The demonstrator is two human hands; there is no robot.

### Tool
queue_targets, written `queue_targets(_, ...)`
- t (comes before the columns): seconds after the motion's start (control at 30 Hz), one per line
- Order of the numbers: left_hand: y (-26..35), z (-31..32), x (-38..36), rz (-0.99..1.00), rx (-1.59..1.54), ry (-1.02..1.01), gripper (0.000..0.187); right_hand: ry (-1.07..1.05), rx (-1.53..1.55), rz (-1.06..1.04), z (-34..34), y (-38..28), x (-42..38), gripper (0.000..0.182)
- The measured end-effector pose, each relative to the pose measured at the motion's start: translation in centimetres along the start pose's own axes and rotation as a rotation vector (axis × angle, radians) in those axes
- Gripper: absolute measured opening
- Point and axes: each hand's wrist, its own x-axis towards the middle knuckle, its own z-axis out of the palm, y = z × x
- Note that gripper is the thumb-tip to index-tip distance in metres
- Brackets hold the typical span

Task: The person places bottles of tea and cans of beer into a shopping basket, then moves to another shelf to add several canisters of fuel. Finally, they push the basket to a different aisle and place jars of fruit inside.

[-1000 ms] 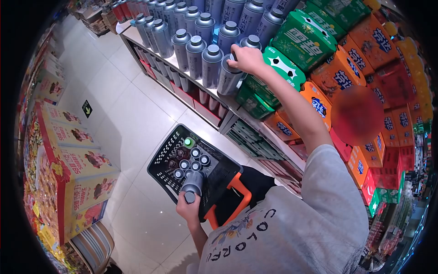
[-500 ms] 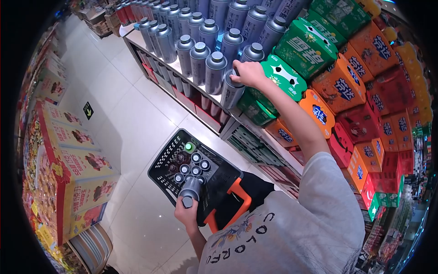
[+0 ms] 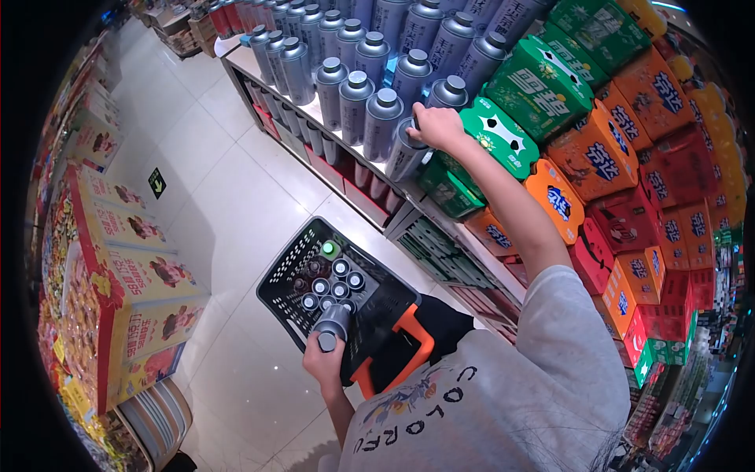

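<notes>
My left hand (image 3: 322, 362) is wrapped round a grey bottle (image 3: 335, 321) with a grey cap, over the near-left side of a black basket (image 3: 275, 271). Inside the basket stand several bottles with pale caps, a green-capped bottle (image 3: 329, 249) and some dark ones. At the shelf's front edge, my right hand (image 3: 437, 127) grips the top of a silver bottle (image 3: 406, 157), which leans slightly. Rows of similar silver bottles (image 3: 383, 122) stand upright beside it.
Green cartons (image 3: 543, 86) and orange cartons (image 3: 594, 153) are stacked right of the bottles. The basket has orange handles (image 3: 417, 334). Yellow and red boxes (image 3: 153, 315) stand on the left, across the tiled floor (image 3: 236, 185).
The shelf and its bottles appear shifted slightly right and down in view. Both hands keep their holds, with little movement relative to the basket and shelf.
</notes>
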Motion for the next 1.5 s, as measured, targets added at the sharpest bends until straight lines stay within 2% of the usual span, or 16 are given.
queue_targets(0.33,1.9,-0.9,6.8,0.131,-0.059,-0.056,0.028,-0.066,-0.029,0.066,0.7,-0.8,1.2,0.043)
queue_targets(0.4,2.6,-1.2,8.9,0.157,-0.06,-0.072,0.033,-0.02,-0.027,0.064,1.5,-0.7,1.0,0.042)
queue_targets(0.43,2.6,-1.0,10.2,0.233,-0.051,-0.056,0.033,0.008,-0.028,0.063,1.7,-0.8,0.9,0.042)
queue_targets(0.63,6.9,-1.6,21.6,0.331,-0.12,-0.218,0.03,0.065,-0.005,0.109,3.2,-1.1,0.8,0.037)
queue_targets(0.8,11.4,-1.5,32.5,0.491,-0.02,-0.266,0.034,0.052,0.04,0.162,2.9,-1.7,0.3,0.034)
queue_targets(0.9,13.8,0.0,39.7,0.56,-0.021,-0.231,0.036,0.09,0.058,0.158,2.8,-1.7,0.2,0.032)
queue_targets(0.97,16.5,0.2,43.3,0.526,-0.024,-0.307,0.037,0.128,0.064,0.147,2.9,-1.7,0.1,0.032)
queue_targets(1.03,18.1,1.6,46.7,0.643,-0.006,-0.277,0.038,0.082,0.06,0.176,2.5,-1.9,0.1,0.031)
queue_targets(1.17,19.9,4.7,52.5,0.74,0.023,-0.28,0.039,0.098,0.062,0.17,2.5,-1.9,0.2,0.03)
queue_targets(1.37,21.3,8.6,57.6,0.89,0.047,-0.329,0.042,0.089,0.062,0.211,2.1,-2.4,0.2,0.029)
queue_targets(1.5,22.2,11.0,58.7,0.907,0.067,-0.518,0.041,0.101,0.08,0.236,1.9,-2.7,0.4,0.029)
